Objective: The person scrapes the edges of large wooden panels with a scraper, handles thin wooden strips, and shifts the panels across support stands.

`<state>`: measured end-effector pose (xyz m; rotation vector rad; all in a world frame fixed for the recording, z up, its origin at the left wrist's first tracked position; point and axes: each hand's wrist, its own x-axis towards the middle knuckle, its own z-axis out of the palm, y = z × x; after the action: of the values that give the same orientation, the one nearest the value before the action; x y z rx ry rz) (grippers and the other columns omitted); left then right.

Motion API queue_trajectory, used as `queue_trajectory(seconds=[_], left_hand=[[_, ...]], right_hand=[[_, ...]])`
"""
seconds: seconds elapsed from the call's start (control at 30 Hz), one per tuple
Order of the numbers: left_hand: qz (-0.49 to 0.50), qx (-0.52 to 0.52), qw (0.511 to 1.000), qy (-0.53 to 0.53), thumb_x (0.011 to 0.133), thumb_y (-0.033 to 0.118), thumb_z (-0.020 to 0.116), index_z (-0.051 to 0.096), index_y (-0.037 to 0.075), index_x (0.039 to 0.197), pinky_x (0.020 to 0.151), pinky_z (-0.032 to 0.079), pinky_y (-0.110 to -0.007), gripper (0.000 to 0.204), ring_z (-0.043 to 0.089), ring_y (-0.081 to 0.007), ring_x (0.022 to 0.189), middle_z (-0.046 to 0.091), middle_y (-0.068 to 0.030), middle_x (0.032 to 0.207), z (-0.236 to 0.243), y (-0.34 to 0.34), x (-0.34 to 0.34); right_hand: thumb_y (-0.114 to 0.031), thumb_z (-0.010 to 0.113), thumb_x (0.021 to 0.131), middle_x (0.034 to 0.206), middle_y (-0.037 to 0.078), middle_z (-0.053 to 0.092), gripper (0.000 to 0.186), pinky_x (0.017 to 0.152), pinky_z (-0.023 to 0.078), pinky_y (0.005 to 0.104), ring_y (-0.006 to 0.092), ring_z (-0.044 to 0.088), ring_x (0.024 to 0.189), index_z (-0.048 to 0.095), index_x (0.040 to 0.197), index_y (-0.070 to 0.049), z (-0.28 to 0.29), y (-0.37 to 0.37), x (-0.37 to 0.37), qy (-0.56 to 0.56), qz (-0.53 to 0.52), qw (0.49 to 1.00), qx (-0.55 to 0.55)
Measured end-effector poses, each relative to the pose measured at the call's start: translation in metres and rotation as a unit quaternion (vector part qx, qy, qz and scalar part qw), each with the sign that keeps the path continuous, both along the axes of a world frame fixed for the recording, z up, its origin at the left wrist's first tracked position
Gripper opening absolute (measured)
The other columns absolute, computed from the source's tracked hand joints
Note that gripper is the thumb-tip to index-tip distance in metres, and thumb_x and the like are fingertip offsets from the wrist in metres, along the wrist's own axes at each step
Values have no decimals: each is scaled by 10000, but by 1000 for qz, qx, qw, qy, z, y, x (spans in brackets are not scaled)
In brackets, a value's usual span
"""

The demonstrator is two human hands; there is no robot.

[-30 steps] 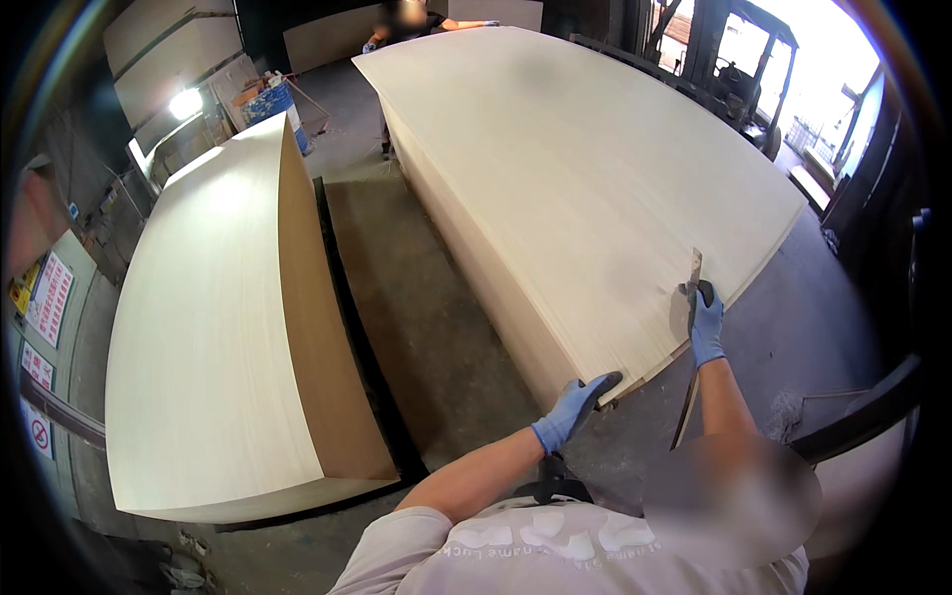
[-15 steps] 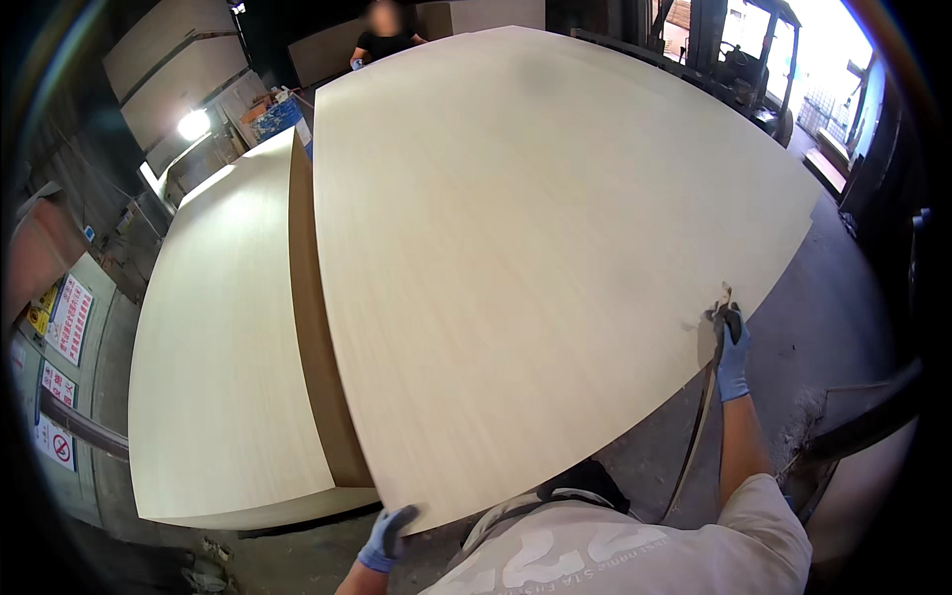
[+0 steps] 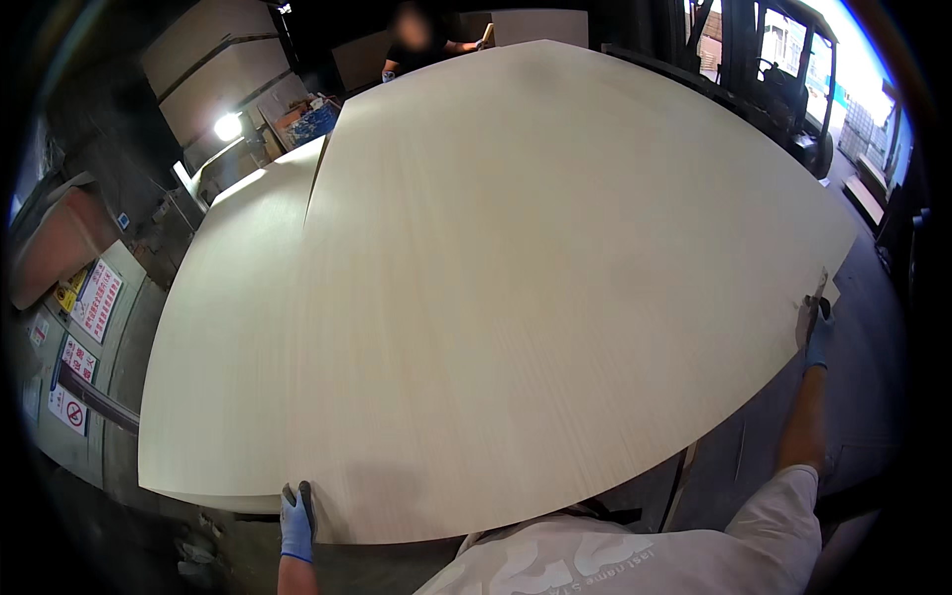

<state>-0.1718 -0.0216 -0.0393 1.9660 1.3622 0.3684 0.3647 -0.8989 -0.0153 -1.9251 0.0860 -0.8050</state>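
A large pale plywood sheet (image 3: pixel 555 288) spreads before me, its left part lying over a second pale wood stack (image 3: pixel 228 337). At the sheet's near left corner my left hand (image 3: pixel 297 524), in a blue glove with dark fingers, is closed on the edge. My right hand (image 3: pixel 819 335), gloved alike, is at the right end of the near edge. It is closed around a small flat-bladed tool like a scraper (image 3: pixel 822 286), which points up over the sheet. Whether that hand also grips the sheet is hard to see.
Across the sheet a co-worker (image 3: pixel 416 55) stands at the far edge, a light-coloured tool (image 3: pixel 487 36) in one raised hand. A forklift (image 3: pixel 793 84) is parked at the far right. Signboards (image 3: pixel 84 367) and a metal rail (image 3: pixel 99 399) stand at left, near a bright lamp (image 3: pixel 228 126).
The sheet has shifted left over the neighbouring stack, covering most of the gap. My left hand went left with its corner. My right hand moved right and outward. The co-worker's hand with the tool came up.
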Motion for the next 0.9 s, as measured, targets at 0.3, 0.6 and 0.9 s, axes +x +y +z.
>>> queue_trajectory(seconds=[0.3, 0.6, 0.9], left_hand=[[49, 164, 975, 142, 958, 411, 394, 610, 5, 1051, 837, 447, -477, 469, 576, -417, 990, 626, -254, 1028, 5, -12, 26], [69, 182, 972, 133, 947, 448, 394, 621, -6, 1020, 849, 440, -476, 513, 568, -429, 989, 628, -257, 1010, 1, -6, 21], [95, 178, 967, 156, 934, 485, 397, 639, 2, 961, 836, 435, -494, 541, 569, -428, 977, 624, -263, 1003, -4, -12, 32]], right_hand=[[-257, 553, 908, 719, -6, 531, 210, 584, 381, 286, 112, 476, 636, 601, 900, -54, 19, -145, 98, 55, 5, 998, -8], [-286, 481, 923, 795, 192, 610, 286, 643, 438, 415, 341, 601, 746, 588, 934, -22, 19, -163, 115, 109, -114, 981, -116], [-289, 482, 910, 785, 220, 609, 290, 647, 445, 425, 365, 605, 743, 595, 929, -23, 26, -162, 117, 96, -177, 965, -169]])
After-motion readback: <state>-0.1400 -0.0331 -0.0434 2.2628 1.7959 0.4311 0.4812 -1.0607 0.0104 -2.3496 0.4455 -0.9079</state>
